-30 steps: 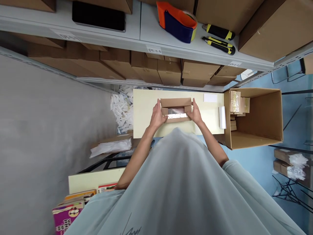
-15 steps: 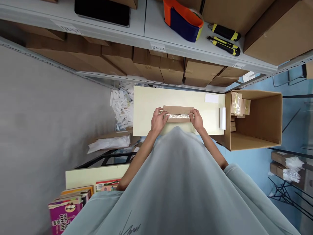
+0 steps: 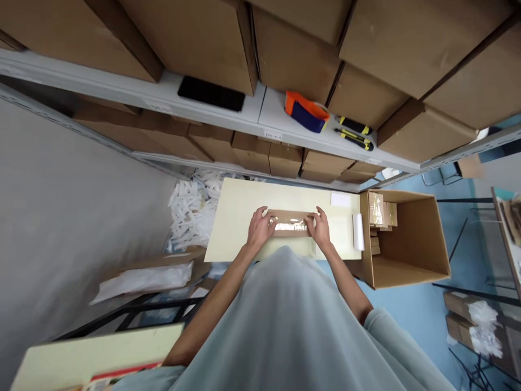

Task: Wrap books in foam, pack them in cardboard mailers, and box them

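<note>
A small flat cardboard box [image 3: 290, 233] lies on the pale table [image 3: 240, 201] in front of my body. A shiny strip of clear tape [image 3: 291, 226] runs along its length. My left hand [image 3: 260, 228] is at the box's left end, thumb and fingers pinched on the tape there. At the right end my right hand [image 3: 319, 225] pinches the tape in the same way, its forefinger raised. Both hands touch the box top. The fingertips partly cover the tape's ends.
At the table's right stands a large open carton [image 3: 419, 239] with small taped boxes [image 3: 376, 209] inside. A white roll [image 3: 358, 232] and a white paper slip [image 3: 341, 200] lie nearby. The shelf above holds a tape dispenser [image 3: 306, 111], utility knives [image 3: 354, 138] and a black phone [image 3: 211, 93].
The camera view has tilted up, so more of the upper shelf shows and the table sits lower. My hands stay at the box's ends, and the tape now covers a wider shiny band.
</note>
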